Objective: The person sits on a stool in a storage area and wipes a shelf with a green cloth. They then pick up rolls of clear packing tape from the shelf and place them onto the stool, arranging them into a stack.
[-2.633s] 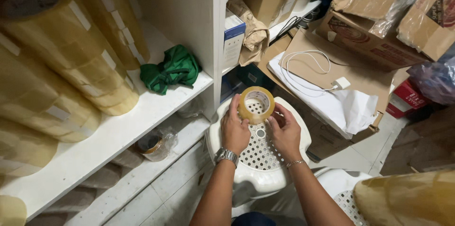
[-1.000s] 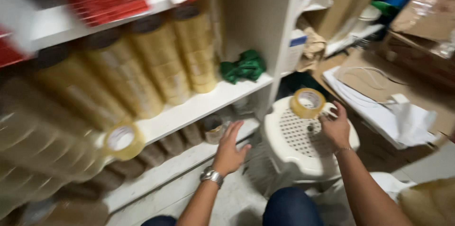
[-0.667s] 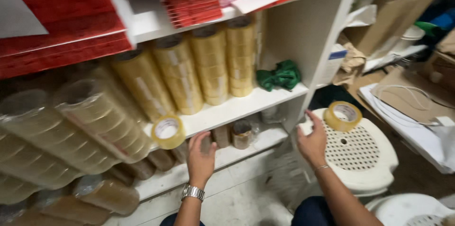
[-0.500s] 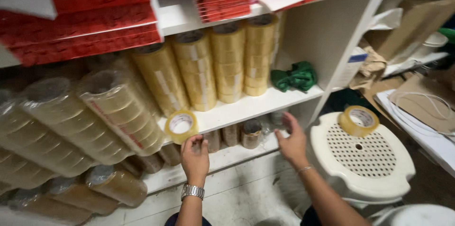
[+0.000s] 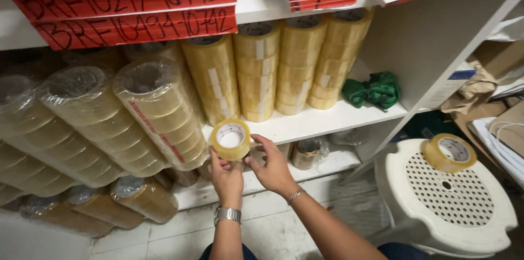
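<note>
My left hand and my right hand both hold a roll of clear yellowish packing tape with a white core, in front of the middle shelf edge. The left hand grips it from below, the right hand's fingers touch its right side. A second tape roll lies flat on the white perforated plastic stool at the right, away from both hands.
White shelves hold upright stacks of tape rolls and wrapped tape bundles lying on their sides. Red boxes fill the upper shelf. A green cloth lies on the shelf. Cardboard and paper sit at the right.
The view swung from the stool to the shelves. My right hand left one roll on the stool and joined my left hand on another roll taken from the shelf area.
</note>
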